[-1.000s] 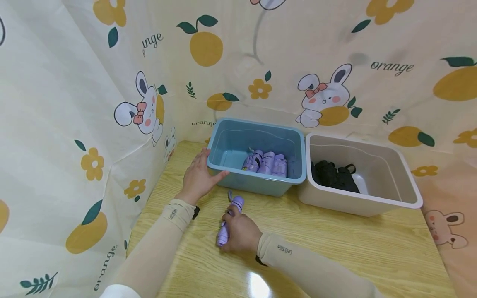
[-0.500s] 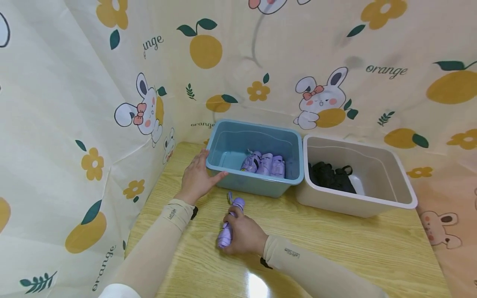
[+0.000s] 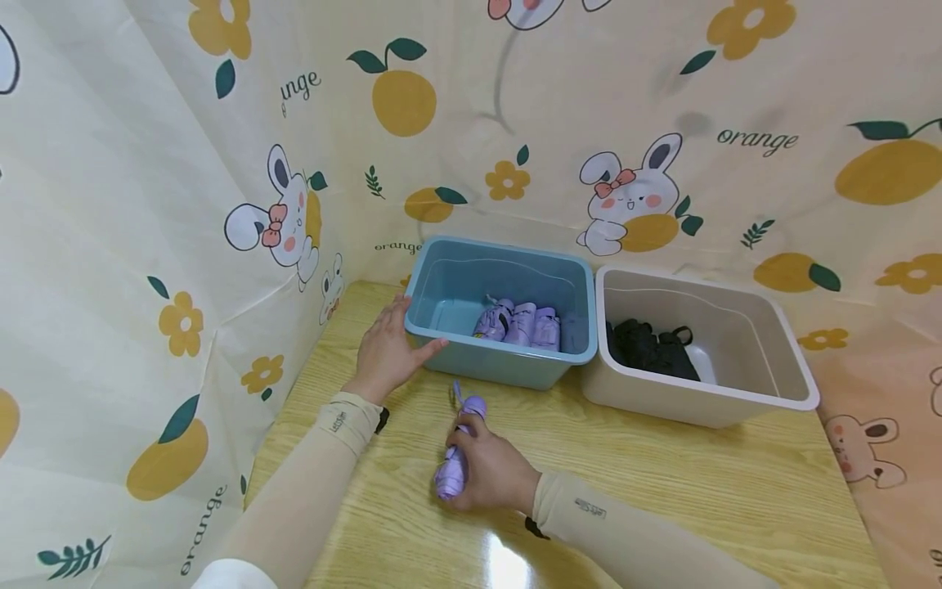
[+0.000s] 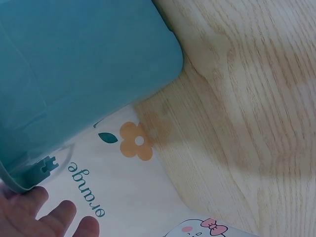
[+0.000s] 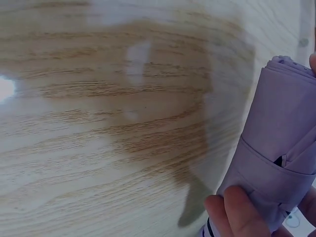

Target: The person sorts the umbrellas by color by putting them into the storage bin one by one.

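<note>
My right hand [image 3: 495,465] grips a folded purple umbrella [image 3: 452,473] around its middle, in front of the blue bin. The umbrella's handle end and wrist strap point toward that bin. In the right wrist view, fingers curl round the wrapped purple cloth of the umbrella [image 5: 279,133], and its end shows above the table. My left hand [image 3: 386,348] rests at the front left corner of the blue bin [image 3: 486,360], thumb along the front rim, fingers along the left side. Three purple folded umbrellas [image 3: 521,324] lie side by side inside the bin.
A beige bin [image 3: 684,401] stands right beside the blue one, with black folded items [image 3: 655,352] inside, one with a loop. Both stand on a wood-grain table [image 3: 633,458], close to a patterned cloth [image 3: 545,106] behind. More cloth hangs on the left.
My right hand has moved slightly right and nearer my body with the purple umbrella in its grip. The left hand stays at the blue bin. The head view has shifted a little.
</note>
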`<state>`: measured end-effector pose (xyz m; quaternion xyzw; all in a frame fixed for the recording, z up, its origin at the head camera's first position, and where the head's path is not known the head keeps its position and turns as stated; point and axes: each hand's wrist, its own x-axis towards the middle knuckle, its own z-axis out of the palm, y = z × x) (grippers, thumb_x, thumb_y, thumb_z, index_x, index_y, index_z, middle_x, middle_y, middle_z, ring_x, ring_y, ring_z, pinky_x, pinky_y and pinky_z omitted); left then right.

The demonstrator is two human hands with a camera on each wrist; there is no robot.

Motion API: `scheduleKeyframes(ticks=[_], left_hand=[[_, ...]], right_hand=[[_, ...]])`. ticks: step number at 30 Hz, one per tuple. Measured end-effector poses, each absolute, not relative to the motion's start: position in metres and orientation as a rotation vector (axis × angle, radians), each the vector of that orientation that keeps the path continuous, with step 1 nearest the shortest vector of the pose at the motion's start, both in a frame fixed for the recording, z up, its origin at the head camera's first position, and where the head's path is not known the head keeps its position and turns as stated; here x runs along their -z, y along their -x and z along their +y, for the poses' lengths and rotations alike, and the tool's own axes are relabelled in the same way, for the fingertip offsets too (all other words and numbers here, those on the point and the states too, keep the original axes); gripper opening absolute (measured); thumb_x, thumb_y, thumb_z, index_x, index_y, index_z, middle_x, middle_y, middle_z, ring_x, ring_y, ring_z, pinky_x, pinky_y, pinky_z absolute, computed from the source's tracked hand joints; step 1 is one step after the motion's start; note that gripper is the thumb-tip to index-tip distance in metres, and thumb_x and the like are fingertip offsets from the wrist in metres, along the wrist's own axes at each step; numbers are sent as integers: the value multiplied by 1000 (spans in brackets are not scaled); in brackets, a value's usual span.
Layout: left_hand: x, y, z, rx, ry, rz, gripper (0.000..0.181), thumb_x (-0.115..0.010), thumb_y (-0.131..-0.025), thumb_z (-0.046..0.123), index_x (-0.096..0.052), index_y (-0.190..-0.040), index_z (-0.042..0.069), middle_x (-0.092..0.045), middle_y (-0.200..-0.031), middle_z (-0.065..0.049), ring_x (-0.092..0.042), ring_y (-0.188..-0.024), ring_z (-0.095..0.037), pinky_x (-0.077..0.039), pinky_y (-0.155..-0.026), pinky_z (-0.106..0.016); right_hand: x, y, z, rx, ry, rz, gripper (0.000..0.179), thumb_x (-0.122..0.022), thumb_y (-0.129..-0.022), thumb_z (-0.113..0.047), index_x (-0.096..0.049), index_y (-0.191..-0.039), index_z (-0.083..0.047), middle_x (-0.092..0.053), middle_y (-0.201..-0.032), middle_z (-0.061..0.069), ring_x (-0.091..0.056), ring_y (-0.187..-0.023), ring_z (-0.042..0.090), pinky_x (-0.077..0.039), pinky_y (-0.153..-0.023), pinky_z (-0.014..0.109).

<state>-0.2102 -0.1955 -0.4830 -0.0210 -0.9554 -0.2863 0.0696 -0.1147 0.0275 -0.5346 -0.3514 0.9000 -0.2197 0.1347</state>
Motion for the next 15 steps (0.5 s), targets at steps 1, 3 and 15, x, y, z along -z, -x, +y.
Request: scheduleKeyframes(ticks=[1,3,15], left_hand=[[483,210,-196,861,62,-2875,99,-64,-85,68,-31,-154,5,-23,-162,-16,-29,-145,-32,-32,-111,-51],[484,211,-196,859,59,-2875,99,-64,-85,68,-31,-154,5,-23,-162,-16,-29,-145,-32,-32,-111,-51],[489,213,-197,836,79,-2862,101,-63,-85,70,-30,-154,4,-24,-161,-18,-29,-144,-33,-33,-111,-51]], right_hand=[[534,114,28,643,1026,2602,73,-90,-62,-43,-61,-121,-11,-39,-142,14,-63,-91,20,-54,-76,26],[533,112,30,659,1044,2592,73,-90,-63,-43,-61,-121,-10,-39,-142,14,-63,-93,20,-54,-78,26],[492,98,47,712,1120,2530,75,-90,-63,-43,-58,-126,-17,-35,-146,8,-61,-100,19,-53,-79,24]])
